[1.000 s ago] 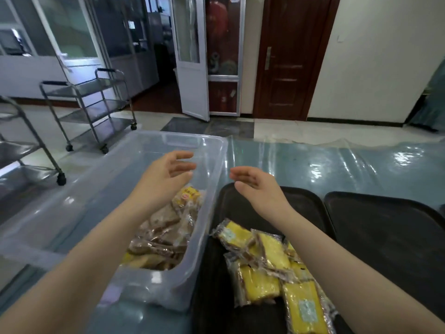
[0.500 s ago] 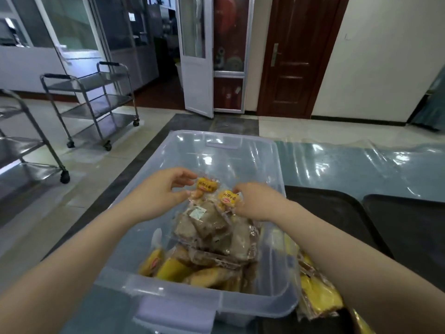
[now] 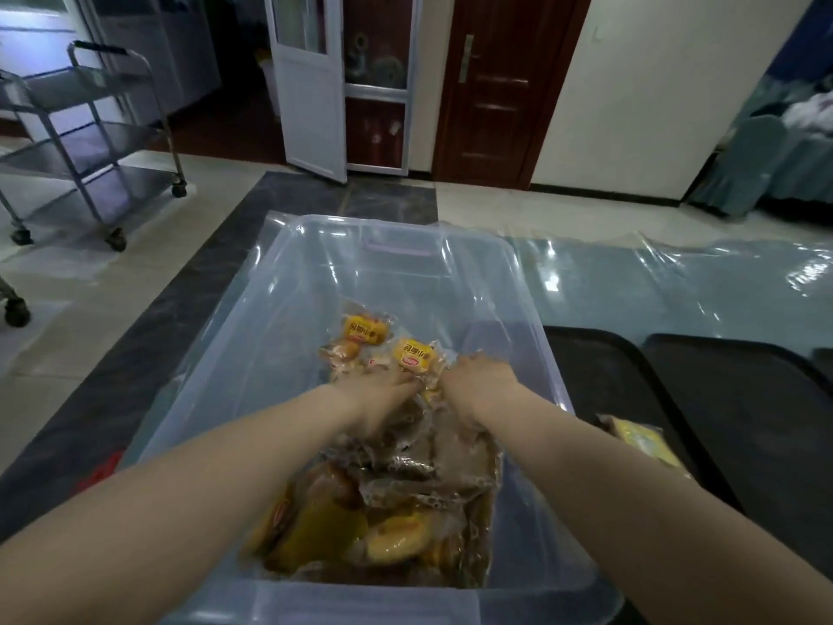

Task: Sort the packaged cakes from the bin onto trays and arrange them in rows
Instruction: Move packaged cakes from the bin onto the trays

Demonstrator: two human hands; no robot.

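Note:
A clear plastic bin (image 3: 288,318) stands in front of me with a heap of packaged cakes (image 3: 432,466) in it: brown ones in the middle, yellow ones (image 3: 392,539) nearest me. Two packs with yellow labels (image 3: 366,331) lie at the heap's far end. My left hand (image 3: 383,394) and my right hand (image 3: 480,383) are side by side, dug into the top of the heap with fingers curled round packs; the fingertips are hidden. Right of the bin lies a black tray (image 3: 599,367) with a yellow packaged cake (image 3: 644,444) on it.
A second black tray (image 3: 748,399) lies further right. The table (image 3: 631,286) is covered with shiny clear film. A steel trolley (image 3: 90,142) stands on the floor at the left. An open white door (image 3: 311,83) is beyond the bin.
Both hands went from hovering open over the bin's rim, down onto the packs, and now sit deeper in the heap. My view has swung left, so the bin is central.

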